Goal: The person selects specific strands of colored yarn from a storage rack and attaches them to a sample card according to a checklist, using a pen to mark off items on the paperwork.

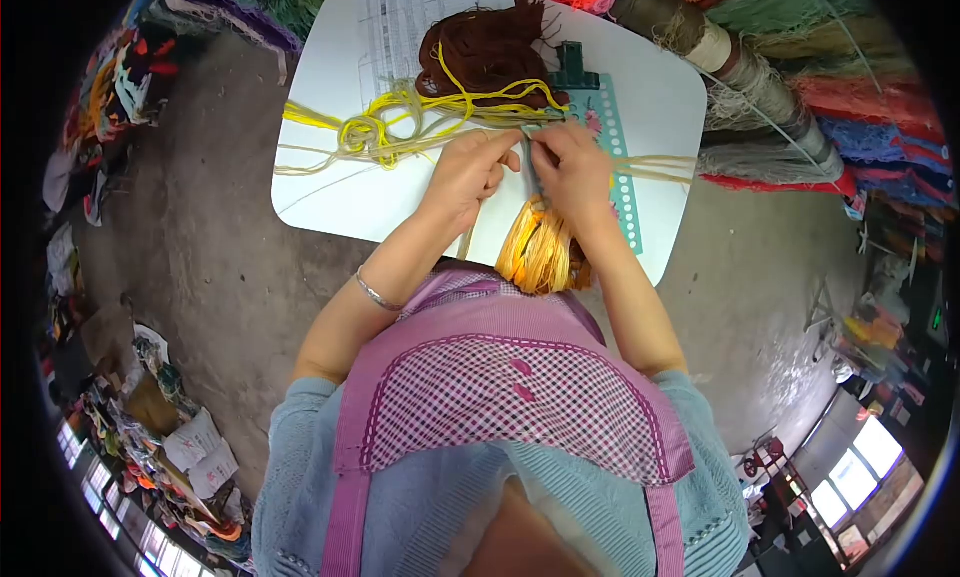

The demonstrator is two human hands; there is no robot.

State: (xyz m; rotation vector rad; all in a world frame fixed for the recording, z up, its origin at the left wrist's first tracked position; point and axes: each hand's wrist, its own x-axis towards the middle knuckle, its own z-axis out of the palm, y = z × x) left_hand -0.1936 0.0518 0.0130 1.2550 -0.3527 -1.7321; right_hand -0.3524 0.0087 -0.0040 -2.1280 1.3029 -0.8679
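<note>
My left hand (468, 177) is over the middle of the white table (330, 202), its fingers closed and its index fingertip near a small pale piece (530, 132). Facing it, my right hand (575, 172) has its fingers pinched at that same spot; what it grips is too small to make out. Yellow and beige strands (385, 127) lie looped left of my hands. Dark brown yarn (485, 52) is heaped beyond them. An orange-yellow bundle (538, 252) lies below my right hand, at the near edge. A teal patterned card (625, 212) with white dots is partly under my right hand.
A dark green clamp-like object (572, 69) stands at the card's far end. Printed sheets (385, 17) lie at the far left. Beige strands (655, 167) extend right. Coloured yarn hanks (860, 107) crowd the right side; more piles (130, 87) are at left.
</note>
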